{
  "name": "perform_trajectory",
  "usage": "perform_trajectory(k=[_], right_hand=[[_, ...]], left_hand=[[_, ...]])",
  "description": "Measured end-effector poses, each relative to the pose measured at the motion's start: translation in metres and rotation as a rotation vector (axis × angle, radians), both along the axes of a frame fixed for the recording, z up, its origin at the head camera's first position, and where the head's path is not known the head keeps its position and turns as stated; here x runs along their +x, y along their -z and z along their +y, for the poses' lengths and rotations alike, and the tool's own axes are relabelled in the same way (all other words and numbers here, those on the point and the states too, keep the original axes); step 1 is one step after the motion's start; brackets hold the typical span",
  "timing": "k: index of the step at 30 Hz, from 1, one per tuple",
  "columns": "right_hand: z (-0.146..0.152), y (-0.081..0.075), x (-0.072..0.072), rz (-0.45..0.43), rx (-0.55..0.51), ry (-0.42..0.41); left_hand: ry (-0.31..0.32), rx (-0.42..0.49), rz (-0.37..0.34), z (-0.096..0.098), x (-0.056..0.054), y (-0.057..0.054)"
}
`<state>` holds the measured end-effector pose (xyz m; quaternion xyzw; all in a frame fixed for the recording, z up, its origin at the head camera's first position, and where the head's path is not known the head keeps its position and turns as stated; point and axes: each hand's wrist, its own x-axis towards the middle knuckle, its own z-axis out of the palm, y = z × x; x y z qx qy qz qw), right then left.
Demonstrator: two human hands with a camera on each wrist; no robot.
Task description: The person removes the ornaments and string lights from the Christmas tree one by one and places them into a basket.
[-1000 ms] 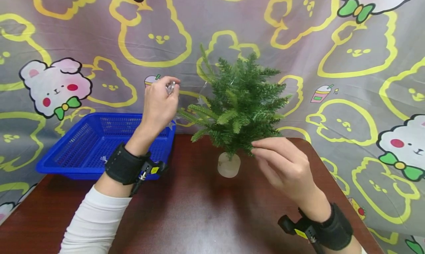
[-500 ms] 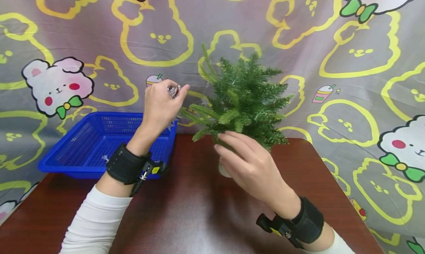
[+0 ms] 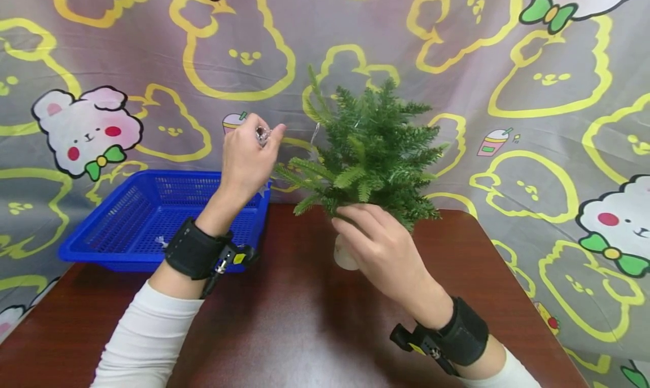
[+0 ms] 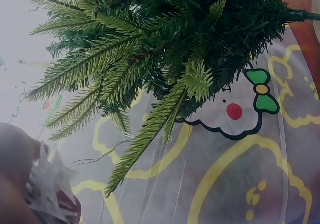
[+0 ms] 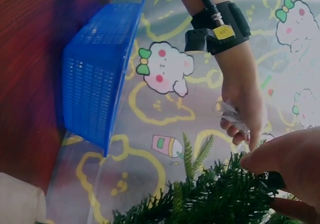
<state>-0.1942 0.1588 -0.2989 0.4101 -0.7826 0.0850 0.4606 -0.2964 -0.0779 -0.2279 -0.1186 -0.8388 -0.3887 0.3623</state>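
Observation:
A small artificial Christmas tree (image 3: 376, 145) stands on a pale round base (image 3: 346, 255). Left of it, my raised left hand (image 3: 247, 154) holds a clear, faceted ornament (image 3: 262, 135); in the left wrist view the ornament (image 4: 50, 189) looks spiky and star-like, partly covered by the fingers. My right hand (image 3: 378, 241) is at the low front branches, its fingertips partly in the foliage. In the right wrist view, its thumb and a finger lie around a green branch (image 5: 225, 199). A thin clear loop (image 3: 316, 134) hangs from a left branch.
A blue plastic basket (image 3: 147, 258) sits at the table's left, with a small whitish piece (image 3: 161, 242) inside. A pale star (image 3: 263, 190) shows at its right rim. Behind the brown table (image 3: 289, 320) hangs a patterned cloth (image 3: 457, 49).
My right hand has moved left from the tree's lower right side to its low front branches. The left hand has turned slightly and stays raised with the ornament.

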Motion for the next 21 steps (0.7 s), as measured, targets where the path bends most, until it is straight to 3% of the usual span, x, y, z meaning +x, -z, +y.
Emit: perform_trajectory(k=[6, 16, 21], right_hand=[[0.008, 0.007, 0.002, -0.013, -0.016, -0.045], [0.019, 0.006, 0.007, 0.027, -0.056, -0.079], [0.024, 0.004, 0.008, 0.032, -0.078, -0.086]], left_hand=[[0.018, 0.023, 0.012, -0.001, 0.001, 0.000], [0.014, 0.016, 0.115, -0.005, -0.001, 0.003], [-0.005, 0.029, 0.059, -0.007, -0.001, 0.003]])
